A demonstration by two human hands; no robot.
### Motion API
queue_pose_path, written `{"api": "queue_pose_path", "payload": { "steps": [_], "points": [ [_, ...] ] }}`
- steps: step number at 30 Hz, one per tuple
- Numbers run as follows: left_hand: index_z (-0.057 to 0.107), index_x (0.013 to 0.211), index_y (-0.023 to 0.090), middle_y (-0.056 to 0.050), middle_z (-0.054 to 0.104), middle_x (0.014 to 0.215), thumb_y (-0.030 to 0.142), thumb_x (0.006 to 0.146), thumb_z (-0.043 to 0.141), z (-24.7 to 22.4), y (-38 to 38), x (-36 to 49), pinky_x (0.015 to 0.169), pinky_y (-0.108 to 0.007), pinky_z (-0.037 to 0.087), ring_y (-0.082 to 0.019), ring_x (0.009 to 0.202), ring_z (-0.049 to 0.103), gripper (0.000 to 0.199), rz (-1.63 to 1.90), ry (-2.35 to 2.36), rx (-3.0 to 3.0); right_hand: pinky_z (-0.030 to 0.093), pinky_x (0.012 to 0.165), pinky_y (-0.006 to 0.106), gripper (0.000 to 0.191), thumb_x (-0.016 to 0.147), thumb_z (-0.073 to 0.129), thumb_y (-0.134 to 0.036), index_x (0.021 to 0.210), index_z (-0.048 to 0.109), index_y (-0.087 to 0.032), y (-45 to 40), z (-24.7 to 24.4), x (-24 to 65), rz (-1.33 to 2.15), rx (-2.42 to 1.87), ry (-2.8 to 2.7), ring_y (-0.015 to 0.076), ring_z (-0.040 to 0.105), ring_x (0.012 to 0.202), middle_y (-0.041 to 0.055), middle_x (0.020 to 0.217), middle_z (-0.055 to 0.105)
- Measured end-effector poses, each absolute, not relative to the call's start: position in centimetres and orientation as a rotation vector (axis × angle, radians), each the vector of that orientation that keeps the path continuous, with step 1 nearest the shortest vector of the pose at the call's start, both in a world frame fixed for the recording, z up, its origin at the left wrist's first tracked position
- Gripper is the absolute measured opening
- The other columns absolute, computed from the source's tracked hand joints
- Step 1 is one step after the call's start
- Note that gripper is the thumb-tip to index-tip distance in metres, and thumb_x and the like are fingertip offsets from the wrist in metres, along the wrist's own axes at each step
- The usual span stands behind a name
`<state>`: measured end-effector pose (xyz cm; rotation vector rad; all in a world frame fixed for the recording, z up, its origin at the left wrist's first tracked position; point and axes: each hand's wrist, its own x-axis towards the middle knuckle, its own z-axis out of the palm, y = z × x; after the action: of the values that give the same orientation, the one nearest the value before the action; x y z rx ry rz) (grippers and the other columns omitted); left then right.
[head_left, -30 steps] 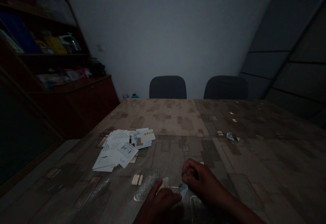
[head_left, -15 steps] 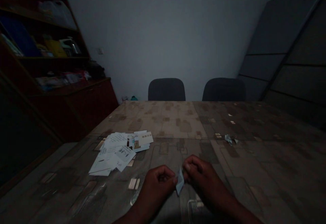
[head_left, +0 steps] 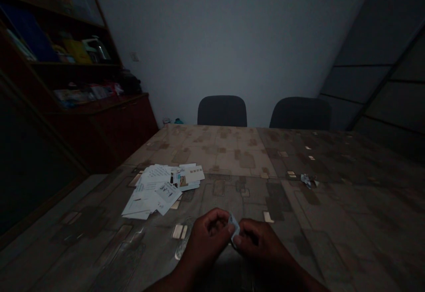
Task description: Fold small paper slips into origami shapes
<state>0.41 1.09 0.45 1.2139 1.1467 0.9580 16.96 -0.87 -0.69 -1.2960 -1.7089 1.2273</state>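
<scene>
A small piece of folded, pale paper point(head_left: 234, 224) is held upright above the near part of the table. My left hand point(head_left: 210, 234) is closed, pinching the paper's left side between thumb and fingers. From the other side my right hand point(head_left: 259, 241) is closed too, its thumb and forefinger on the paper's lower right edge. Ahead and to the left of my hands lies a loose pile of white printed cards point(head_left: 159, 190), some with pictures or writing. Crumpled scraps of paper point(head_left: 308, 181) lie farther off to the right.
A patterned cloth covers the table point(head_left: 212, 150). Two dark chairs point(head_left: 222, 111) stand behind its far edge, before a pale wall point(head_left: 232, 39). A dark red shelf cabinet point(head_left: 126, 121) with bottles, folders and other items is on the left. Grey panels point(head_left: 361, 70) rise on the right.
My right hand has come down and inward and now grips the paper's lower edge. The paper has turned a little in my left hand. The view has shifted slightly.
</scene>
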Motion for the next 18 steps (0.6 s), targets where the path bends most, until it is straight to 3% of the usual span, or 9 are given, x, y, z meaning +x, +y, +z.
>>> {"api": "queue_pose_path", "payload": {
  "steps": [6, 13, 18],
  "points": [
    [0.057, 0.06, 0.014, 0.004, 0.049, 0.052, 0.041, 0.062, 0.073, -0.2, 1.2, 0.2, 0.05, -0.021, 0.029, -0.009, 0.049, 0.04, 0.031, 0.919, 1.122, 1.154, 0.032, 0.056, 0.024, 0.028, 0.088, 0.051, -0.039, 0.069, 0.055, -0.019, -1.0, -0.5, 17.0, 1.128, -1.281, -1.737, 0.0135, 0.043, 0.063, -0.0032, 0.064, 0.046],
    [0.059, 0.063, 0.014, 0.004, 0.05, 0.054, 0.043, 0.06, 0.079, -0.6, 1.4, 0.3, 0.051, -0.02, 0.031, -0.009, 0.051, 0.042, 0.036, 0.937, 1.051, 1.122, 0.031, 0.054, 0.023, 0.042, 0.085, 0.052, -0.056, 0.064, 0.05, -0.019, -0.5, -1.7, 16.9, 1.194, -1.188, -1.604, 0.0121, 0.041, 0.056, -0.0041, 0.058, 0.045],
    [0.058, 0.066, 0.015, 0.003, 0.055, 0.055, 0.045, 0.056, 0.084, -0.7, 1.7, 0.2, 0.051, -0.019, 0.034, -0.009, 0.051, 0.047, 0.041, 0.969, 0.953, 1.008, 0.035, 0.054, 0.023, 0.038, 0.088, 0.05, -0.052, 0.068, 0.053, -0.019, -0.5, -1.1, 17.1, 1.212, -1.217, -1.516, 0.0129, 0.046, 0.055, -0.0032, 0.058, 0.049]
  ]
}}
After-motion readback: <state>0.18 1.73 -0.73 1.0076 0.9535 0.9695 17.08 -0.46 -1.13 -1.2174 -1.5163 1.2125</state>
